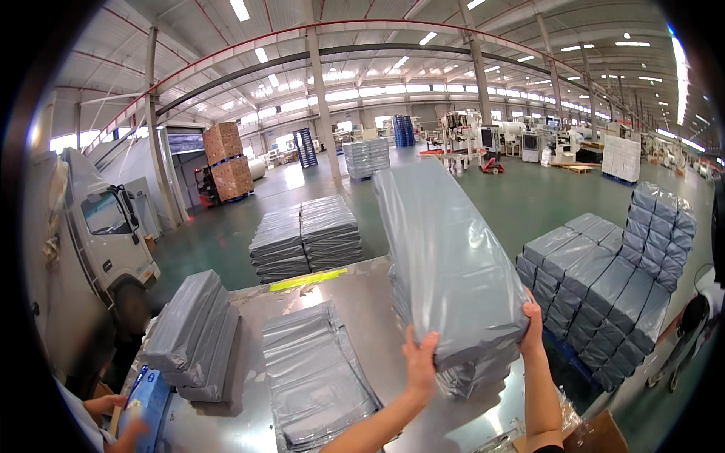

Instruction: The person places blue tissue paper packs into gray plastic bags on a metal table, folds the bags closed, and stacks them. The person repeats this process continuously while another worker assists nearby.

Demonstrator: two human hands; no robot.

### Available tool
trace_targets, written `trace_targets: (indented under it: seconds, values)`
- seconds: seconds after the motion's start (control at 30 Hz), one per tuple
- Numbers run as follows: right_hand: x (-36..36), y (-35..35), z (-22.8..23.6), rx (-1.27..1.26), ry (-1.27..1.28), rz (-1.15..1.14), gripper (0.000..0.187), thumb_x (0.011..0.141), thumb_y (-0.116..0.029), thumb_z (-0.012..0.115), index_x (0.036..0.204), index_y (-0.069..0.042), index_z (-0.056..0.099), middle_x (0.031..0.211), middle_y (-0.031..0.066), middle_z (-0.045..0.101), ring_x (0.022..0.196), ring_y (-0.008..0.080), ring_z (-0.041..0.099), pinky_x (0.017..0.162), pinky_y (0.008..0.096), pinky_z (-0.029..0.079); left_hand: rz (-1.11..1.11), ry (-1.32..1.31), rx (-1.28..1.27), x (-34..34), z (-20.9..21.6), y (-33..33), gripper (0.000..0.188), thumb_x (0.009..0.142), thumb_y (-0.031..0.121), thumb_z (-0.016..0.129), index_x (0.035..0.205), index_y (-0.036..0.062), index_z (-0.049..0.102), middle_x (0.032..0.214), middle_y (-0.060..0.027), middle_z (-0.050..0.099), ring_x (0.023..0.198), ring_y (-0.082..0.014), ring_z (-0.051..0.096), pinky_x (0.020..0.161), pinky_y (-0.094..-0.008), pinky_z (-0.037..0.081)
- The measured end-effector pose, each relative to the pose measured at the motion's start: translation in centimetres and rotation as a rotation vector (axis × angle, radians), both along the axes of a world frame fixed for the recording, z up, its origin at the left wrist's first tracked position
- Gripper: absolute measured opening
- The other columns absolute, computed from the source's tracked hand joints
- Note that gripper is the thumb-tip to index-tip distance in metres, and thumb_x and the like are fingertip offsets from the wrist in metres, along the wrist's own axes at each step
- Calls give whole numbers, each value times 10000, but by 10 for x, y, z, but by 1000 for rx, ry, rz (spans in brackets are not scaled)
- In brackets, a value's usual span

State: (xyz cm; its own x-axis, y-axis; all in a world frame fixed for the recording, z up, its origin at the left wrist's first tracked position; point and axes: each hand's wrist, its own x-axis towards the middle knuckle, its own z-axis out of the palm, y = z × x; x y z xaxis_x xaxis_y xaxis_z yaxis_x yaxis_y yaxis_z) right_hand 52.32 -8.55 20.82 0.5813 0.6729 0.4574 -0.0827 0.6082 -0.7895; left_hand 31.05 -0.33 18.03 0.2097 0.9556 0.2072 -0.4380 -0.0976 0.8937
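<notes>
Place: at the near right of the metal desk (362, 302), a long grey wrapped bundle (445, 257) lies on a stack of the same kind (472, 374), its near end raised and held, its far end stretching away.
Left hand (420, 362): flat against the bundle's near left corner, fingers (425, 346) curled up around the edge, holding it.
Right hand (532, 332): on the near right corner, fingers spread up the side, holding it.
Handling: the plastic wrap looks smooth and likely slippery; the bundle keeps its shape, so probably stiff and fairly heavy. Taking it at both near corners, with palms under the edge, seems soundest.
Other things: flat grey bags (317, 374) lie to the left; three more bundles (192, 336) lean farther left.
Hidden: the bundle's underside and contents cannot be seen. At the near left edge another person's hands (113, 419) by a blue object (147, 404) are partly cut off.
</notes>
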Motion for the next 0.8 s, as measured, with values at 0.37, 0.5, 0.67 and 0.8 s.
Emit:
trace_targets:
  seconds: [0.37, 0.5, 0.67, 0.8]
  values:
    - [180, 72, -117, -168, 423, -238, 554, 808, -527, 549, 1148, -90, 567, 1111, 63, 563, 1066, 216, 501, 944, 338, 382, -1, 431, 90, 140, -46, 40, 889, 803, 536, 655, 1364, -57, 303, 1278, -248, 375, 1224, -366, 327, 1060, -419, 241]
    - [207, 84, -131, -127, 452, -252, 578, 823, -556, 538, 1165, -91, 561, 1121, 45, 559, 1054, 203, 506, 946, 325, 374, -199, 395, 85, 140, -62, 61, 927, 820, 530, 644, 1411, -43, 218, 1348, -229, 336, 1302, -331, 262, 1092, -398, 200]
    - [169, 76, -183, -251, -353, -770, 372, 978, -270, 390, 1181, 9, 529, 1133, 109, 564, 1085, 243, 507, 952, 354, 370, -561, 289, -82, 64, -77, 78, 669, 910, 437, 573, 1385, 52, 301, 1322, -115, 397, 1275, -223, 347, 1078, -343, 250]
    - [51, 40, -306, -656, -634, -1097, 487, 964, -229, 446, 1356, 48, 359, 1215, 262, 483, 1142, 407, 450, 985, 443, 340, -640, 494, -367, -43, -144, 53, 409, 909, 409, 581, 1124, 63, 548, 994, -31, 590, 945, -109, 530, 828, -260, 427]
